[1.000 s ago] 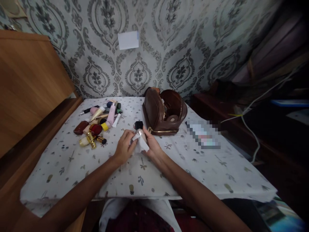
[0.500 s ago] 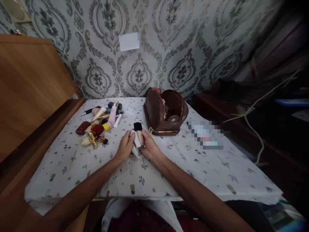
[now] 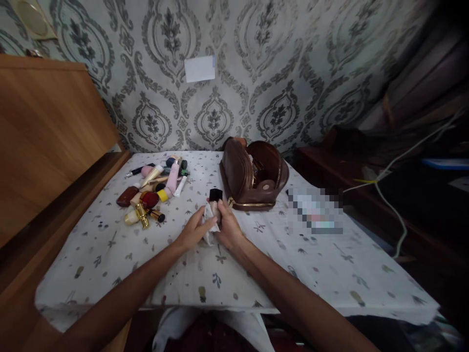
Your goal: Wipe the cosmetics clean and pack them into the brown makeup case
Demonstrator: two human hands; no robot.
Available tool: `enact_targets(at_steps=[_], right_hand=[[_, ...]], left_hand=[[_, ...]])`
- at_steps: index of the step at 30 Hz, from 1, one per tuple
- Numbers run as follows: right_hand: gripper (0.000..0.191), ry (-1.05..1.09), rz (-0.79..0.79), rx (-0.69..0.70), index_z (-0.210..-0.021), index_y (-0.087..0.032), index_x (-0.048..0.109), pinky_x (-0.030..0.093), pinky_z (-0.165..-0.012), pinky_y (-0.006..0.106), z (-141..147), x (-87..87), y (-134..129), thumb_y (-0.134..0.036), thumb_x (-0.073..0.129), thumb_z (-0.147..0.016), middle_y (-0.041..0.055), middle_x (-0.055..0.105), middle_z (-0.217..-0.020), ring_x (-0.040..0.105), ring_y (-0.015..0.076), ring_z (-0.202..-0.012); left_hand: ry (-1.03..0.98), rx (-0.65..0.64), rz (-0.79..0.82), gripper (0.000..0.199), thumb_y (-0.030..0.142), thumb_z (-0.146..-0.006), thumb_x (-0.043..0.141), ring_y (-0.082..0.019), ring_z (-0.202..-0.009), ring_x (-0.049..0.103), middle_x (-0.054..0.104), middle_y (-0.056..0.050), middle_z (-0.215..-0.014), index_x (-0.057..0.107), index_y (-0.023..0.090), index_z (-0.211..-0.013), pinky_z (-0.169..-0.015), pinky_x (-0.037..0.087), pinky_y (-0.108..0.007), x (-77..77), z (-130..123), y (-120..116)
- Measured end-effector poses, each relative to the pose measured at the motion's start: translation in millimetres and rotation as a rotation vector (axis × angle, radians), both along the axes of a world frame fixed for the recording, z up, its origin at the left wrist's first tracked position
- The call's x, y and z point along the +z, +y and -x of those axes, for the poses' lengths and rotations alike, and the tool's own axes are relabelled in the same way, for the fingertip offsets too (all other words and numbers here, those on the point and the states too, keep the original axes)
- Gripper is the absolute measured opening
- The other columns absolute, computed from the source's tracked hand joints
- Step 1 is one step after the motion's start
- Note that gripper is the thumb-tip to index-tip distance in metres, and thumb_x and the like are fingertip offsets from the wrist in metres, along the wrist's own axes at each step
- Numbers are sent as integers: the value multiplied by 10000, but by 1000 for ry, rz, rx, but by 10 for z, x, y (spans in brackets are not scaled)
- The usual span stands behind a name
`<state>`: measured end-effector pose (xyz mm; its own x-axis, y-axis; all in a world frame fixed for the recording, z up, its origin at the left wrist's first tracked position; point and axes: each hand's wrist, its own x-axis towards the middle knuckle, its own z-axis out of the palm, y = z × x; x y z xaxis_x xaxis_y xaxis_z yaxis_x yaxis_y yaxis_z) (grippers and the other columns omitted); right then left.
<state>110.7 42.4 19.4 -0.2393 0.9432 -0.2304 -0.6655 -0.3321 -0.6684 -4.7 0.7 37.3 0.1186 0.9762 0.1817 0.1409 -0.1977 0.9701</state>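
Note:
Between my hands, above the middle of the table, is a small foundation bottle with a square black cap and a beige body. My right hand is closed around its right side. My left hand is closed on a crumpled white wipe, pressing it against the bottle's body. The lower part of the bottle is hidden by fingers and wipe. Just behind my right hand stands a brown cosmetic bag, unzipped, with its lid raised and a few items dimly visible inside.
A pile of cosmetics, with a pink tube, a dark red bottle and a gold tube, lies at the left. A blurred-out flat object lies at the right. A wooden cabinet borders the left; a white cable hangs at the right.
My left thumb and fingers have shifted over the bottle's front with the wipe, and my right fingers sit higher near the cap. The whole view has moved slightly.

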Motion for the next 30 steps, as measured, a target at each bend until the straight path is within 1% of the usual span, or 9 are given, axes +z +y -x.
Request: enact_targets(at_steps=[4, 7, 9, 12, 15, 18, 20, 23, 30], right_hand=[[319, 65, -91, 38, -1004, -300, 595, 549, -758, 273, 3, 165, -68, -311, 781, -745, -46, 740, -977, 681, 150, -861], [278, 102, -90, 86, -968, -281, 602, 556, -767, 291, 0, 238, -89, -308, 777, -754, -21, 751, -979, 685, 170, -898], [229, 126, -55, 154, -959, -252, 630, 565, -759, 317, -6, 246, -78, -376, 732, -796, 15, 759, -956, 689, 200, -922], [239, 146, -11, 228, -932, -215, 664, 574, -749, 340, -11, 215, -41, -426, 691, -822, 48, 764, -919, 696, 231, -942], [228, 145, -22, 178, -916, -207, 679, 576, -748, 332, -12, 176, -12, -384, 742, -787, 38, 768, -895, 703, 226, -924], [271, 143, -51, 146, -932, -201, 694, 576, -755, 333, -18, 156, 7, -369, 793, -744, 37, 768, -895, 705, 225, -910], [273, 137, -64, 127, -922, -201, 701, 574, -767, 333, -27, 150, 22, -361, 808, -730, 34, 766, -882, 704, 221, -904], [250, 117, -81, 90, -896, -203, 705, 566, -790, 324, -42, 139, 48, -342, 817, -720, 23, 761, -854, 705, 205, -884], [275, 96, -111, 134, -903, -205, 680, 564, -795, 315, -64, 203, 33, -280, 834, -688, 15, 759, -853, 704, 193, -883]], left_hand=[[-20, 17, 29, 455, 553, -882, 570, -200, -879, 603, 673, -42, -926, 644, 145, -1068, -812, 470, -289, -10, 38, 47], [-10, 51, 25, 501, 604, -897, 515, -181, -778, 583, 657, -25, -823, 664, 138, -1007, -732, 459, -276, -43, 56, 81], [-14, 76, 24, 533, 631, -903, 484, -191, -789, 593, 664, -27, -805, 673, 139, -974, -748, 464, -286, -69, 62, 100], [-27, 102, 34, 561, 650, -910, 455, -209, -839, 614, 688, -37, -828, 682, 139, -962, -801, 474, -303, -103, 69, 116], [-57, 78, 30, 538, 622, -921, 467, -214, -873, 628, 704, -50, -893, 680, 135, -1009, -833, 483, -316, -113, 74, 111], [-93, -11, 8, 473, 540, -899, 572, -238, -1032, 628, 708, -69, -1062, 641, 155, -1165, -944, 467, -343, -84, 64, 86], [-116, -57, 23, 511, 478, -853, 658, -253, -1141, 601, 683, -74, -1185, 585, 181, -1263, -1008, 445, -361, -55, 52, 68], [-113, -72, 54, 592, 412, -778, 743, -267, -1188, 582, 652, -81, -1267, 545, 190, -1289, -1035, 433, -380, -27, 40, 52], [-73, -37, 34, 428, 448, -837, 656, -248, -1052, 608, 696, -55, -1067, 612, 164, -1155, -915, 482, -338, 7, 79, 64]])
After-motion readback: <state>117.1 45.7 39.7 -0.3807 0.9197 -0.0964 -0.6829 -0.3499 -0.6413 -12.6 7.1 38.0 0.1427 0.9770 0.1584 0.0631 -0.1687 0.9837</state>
